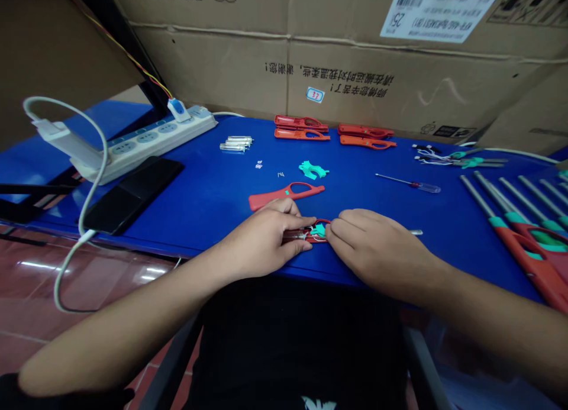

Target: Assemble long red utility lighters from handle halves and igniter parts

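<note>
Since both hands are on that red lighter shell, which way's it lying?

Long axis runs L–R across the view, near the front edge of the blue worktop, right betw. the hands. Left hand covers its left end, right hand is at the other.

State of each grip?

Left: fingers pressed together, curled down over the shell, holding it. Right: fingertips against the end w/ the teal insert, but thumb's hidden, so can't tell if it's pinching.

Anything hidden or cut off?

Yes, most of the shell's under the fingers. Dark, partly clear section by the left hand, can't make it out. Thin metal tip pokes out past the right hand, prob. same piece, but can't confirm.

What's close by?

Loose red shell half just above the left hand, teal plastic parts beyond it, small screwdriver up to the right. Assembled-looking lighters at far R, cut off by the frame.
</note>
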Available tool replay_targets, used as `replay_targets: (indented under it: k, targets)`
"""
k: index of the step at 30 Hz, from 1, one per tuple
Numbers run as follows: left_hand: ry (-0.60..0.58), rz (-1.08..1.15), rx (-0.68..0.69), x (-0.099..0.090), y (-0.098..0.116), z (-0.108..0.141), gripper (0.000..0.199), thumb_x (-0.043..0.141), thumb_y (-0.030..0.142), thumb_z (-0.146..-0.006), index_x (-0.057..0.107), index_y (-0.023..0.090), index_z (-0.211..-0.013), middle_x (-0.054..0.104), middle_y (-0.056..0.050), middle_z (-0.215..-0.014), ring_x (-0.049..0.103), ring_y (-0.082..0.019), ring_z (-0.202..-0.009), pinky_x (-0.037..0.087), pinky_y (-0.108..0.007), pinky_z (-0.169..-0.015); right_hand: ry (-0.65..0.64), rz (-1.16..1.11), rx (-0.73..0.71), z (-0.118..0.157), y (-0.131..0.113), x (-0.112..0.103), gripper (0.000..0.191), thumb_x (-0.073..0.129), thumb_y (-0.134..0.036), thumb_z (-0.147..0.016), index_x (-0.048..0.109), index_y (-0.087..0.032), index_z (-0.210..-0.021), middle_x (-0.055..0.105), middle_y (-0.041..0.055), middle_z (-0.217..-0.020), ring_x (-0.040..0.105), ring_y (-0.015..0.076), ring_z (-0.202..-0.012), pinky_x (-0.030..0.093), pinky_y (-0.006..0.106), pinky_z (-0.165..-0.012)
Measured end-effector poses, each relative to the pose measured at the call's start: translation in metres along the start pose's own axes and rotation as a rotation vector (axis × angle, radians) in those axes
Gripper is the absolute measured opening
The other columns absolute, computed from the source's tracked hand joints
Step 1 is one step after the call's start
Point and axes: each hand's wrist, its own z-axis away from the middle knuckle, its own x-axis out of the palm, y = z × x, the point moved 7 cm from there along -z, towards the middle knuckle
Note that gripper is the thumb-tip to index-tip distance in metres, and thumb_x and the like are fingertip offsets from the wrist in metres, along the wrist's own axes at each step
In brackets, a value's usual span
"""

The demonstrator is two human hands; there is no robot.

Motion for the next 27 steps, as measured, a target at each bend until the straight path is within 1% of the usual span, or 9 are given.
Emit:
replay_targets:
  k: [6, 9, 12, 16, 18, 22, 24, 27]
  targets:
    - [-0.021, -0.016, 0.000, 0.001, 0.001, 0.001, 0.040, 0.067, 0.023, -0.090, 0.066, 0.019, -0.129, 0.057, -0.006, -0.099, 0.056, -0.018, -0.093, 0.050, -0.035, -0.088, 0.024, -0.029, 0.076, 0.005, 0.002, 0.003, 0.026, 0.046, -0.008, -0.093, 0.071, -0.012, -0.086, 0.062, 0.0101, -0.078, 0.051, 0.0231, -0.073, 0.042, 0.036, -0.071]
    - [-0.026, -0.014, 0.010, 0.001, 0.001, 0.001, 0.039, 0.067, 0.023, -0.090, 0.066, 0.022, -0.129, 0.058, -0.006, -0.100, 0.056, -0.019, -0.095, 0.050, -0.035, -0.089, 0.024, -0.150, 0.141, 0.007, 0.013, 0.003, 0.025, 0.048, -0.015, -0.096, 0.072, -0.013, -0.088, 0.063, 0.0087, -0.079, 0.053, 0.0220, -0.074, 0.042, 0.035, -0.068]
    - [-0.028, -0.014, 0.022, 0.001, 0.001, 0.001, 0.040, 0.066, 0.023, -0.090, 0.065, 0.023, -0.131, 0.058, -0.006, -0.103, 0.056, -0.019, -0.097, 0.049, -0.036, -0.091, 0.012, -0.273, 0.195, 0.007, 0.024, 0.003, 0.028, 0.048, -0.022, -0.098, 0.073, -0.013, -0.089, 0.064, 0.0090, -0.083, 0.056, 0.0214, -0.079, 0.045, 0.035, -0.073]
    - [-0.032, -0.012, 0.027, 0.001, 0.001, 0.002, 0.040, 0.066, 0.023, -0.090, 0.066, 0.024, -0.130, 0.058, -0.005, -0.102, 0.056, -0.019, -0.098, 0.048, -0.036, -0.091, -0.026, -0.380, 0.207, 0.005, 0.030, 0.005, 0.027, 0.050, -0.022, -0.097, 0.073, -0.013, -0.086, 0.063, 0.0081, -0.081, 0.056, 0.0192, -0.077, 0.045, 0.033, -0.075]
    - [-0.030, -0.012, 0.026, 0.001, 0.001, 0.002, 0.040, 0.067, 0.023, -0.090, 0.066, 0.023, -0.130, 0.058, -0.005, -0.102, 0.056, -0.019, -0.097, 0.048, -0.035, -0.090, -0.025, -0.340, 0.174, 0.003, 0.028, 0.005, 0.026, 0.050, -0.021, -0.097, 0.072, -0.013, -0.085, 0.063, 0.0080, -0.080, 0.055, 0.0190, -0.075, 0.044, 0.033, -0.074]
    - [-0.028, -0.017, 0.044, 0.001, 0.003, 0.001, 0.038, 0.066, 0.023, -0.091, 0.066, 0.023, -0.129, 0.057, -0.005, -0.099, 0.055, -0.019, -0.096, 0.049, -0.035, -0.089, -0.039, -0.169, 0.064, -0.001, 0.019, 0.003, 0.026, 0.049, -0.020, -0.096, 0.067, -0.014, -0.078, 0.060, 0.0076, -0.076, 0.051, 0.0198, -0.071, 0.039, 0.033, -0.069]
    - [-0.025, -0.025, 0.050, 0.002, 0.003, 0.001, 0.038, 0.066, 0.024, -0.091, 0.066, 0.023, -0.129, 0.057, -0.005, -0.099, 0.054, -0.018, -0.096, 0.048, -0.035, -0.090, -0.054, -0.113, 0.038, -0.004, 0.015, 0.002, 0.023, 0.051, -0.017, -0.095, 0.065, -0.015, -0.077, 0.058, 0.0070, -0.074, 0.048, 0.0202, -0.069, 0.035, 0.033, -0.066]
    - [-0.021, -0.042, 0.055, 0.003, 0.003, 0.001, 0.041, 0.066, 0.024, -0.092, 0.064, 0.019, -0.132, 0.057, -0.006, -0.100, 0.054, -0.018, -0.096, 0.048, -0.035, -0.091, -0.070, -0.049, 0.023, -0.006, 0.010, -0.001, 0.018, 0.053, -0.012, -0.091, 0.064, -0.016, -0.077, 0.057, 0.0065, -0.071, 0.046, 0.0208, -0.067, 0.031, 0.033, -0.063]
